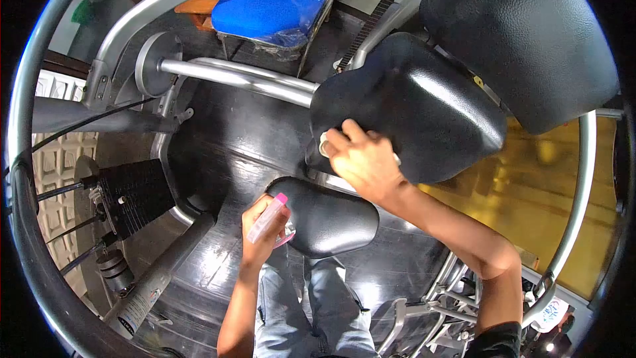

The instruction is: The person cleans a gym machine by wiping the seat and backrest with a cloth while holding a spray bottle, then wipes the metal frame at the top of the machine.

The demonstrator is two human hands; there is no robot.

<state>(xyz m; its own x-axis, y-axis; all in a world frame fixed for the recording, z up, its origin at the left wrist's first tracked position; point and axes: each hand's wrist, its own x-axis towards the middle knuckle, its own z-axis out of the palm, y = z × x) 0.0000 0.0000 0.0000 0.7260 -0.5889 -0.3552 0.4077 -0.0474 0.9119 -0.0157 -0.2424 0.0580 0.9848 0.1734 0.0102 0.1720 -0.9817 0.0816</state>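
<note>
My right hand (366,162) presses a pale wad, probably a cloth (324,145), onto the near left edge of a black padded seat (424,106). Only small bits of the wad show past the fingers. Lower down, my left hand (265,225) is closed around a clear spray bottle (267,217) with a pink top. That bottle is held tilted, beside a smaller black pad (331,219) in front of my legs. A black backrest (523,33) rises behind the seat at the upper right.
Silver frame tubes (245,83) of the exercise machine curve all around. At the left stands a black weight stack (136,199). A blue plastic-wrapped chair (271,6) is at the back. More metal frames (430,311) lie at the lower right.
</note>
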